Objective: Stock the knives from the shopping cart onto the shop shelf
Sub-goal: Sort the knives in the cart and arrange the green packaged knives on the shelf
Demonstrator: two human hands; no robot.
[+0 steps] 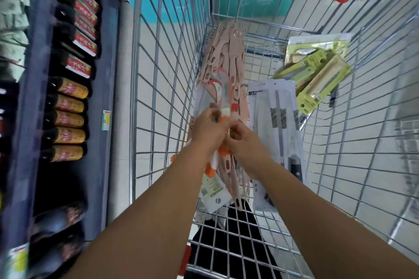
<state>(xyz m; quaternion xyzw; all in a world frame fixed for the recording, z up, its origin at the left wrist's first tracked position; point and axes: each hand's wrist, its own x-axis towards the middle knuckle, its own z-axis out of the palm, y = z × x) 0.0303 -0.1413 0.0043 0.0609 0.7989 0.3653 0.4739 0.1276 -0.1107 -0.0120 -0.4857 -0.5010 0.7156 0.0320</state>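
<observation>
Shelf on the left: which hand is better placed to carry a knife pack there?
Probably left: the left hand is nearer the shelf and grips the orange knife pack; the right hand is farther.

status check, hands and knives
Left hand and right hand both gripping orange-trimmed knife pack inside cart. Nothing shelved yet. Pink packs crowd alongside.

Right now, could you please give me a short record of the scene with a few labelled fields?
setting: shop aisle, wire cart beside a shelf of bottles
left hand: grips the orange-trimmed knife pack
right hand: pinches the same pack
pink knives: bundle along the cart's left wall
grey packs: lying in the cart's middle
green packs: piled by the right wall
stage: knives still in the cart, none shelved in view
</observation>
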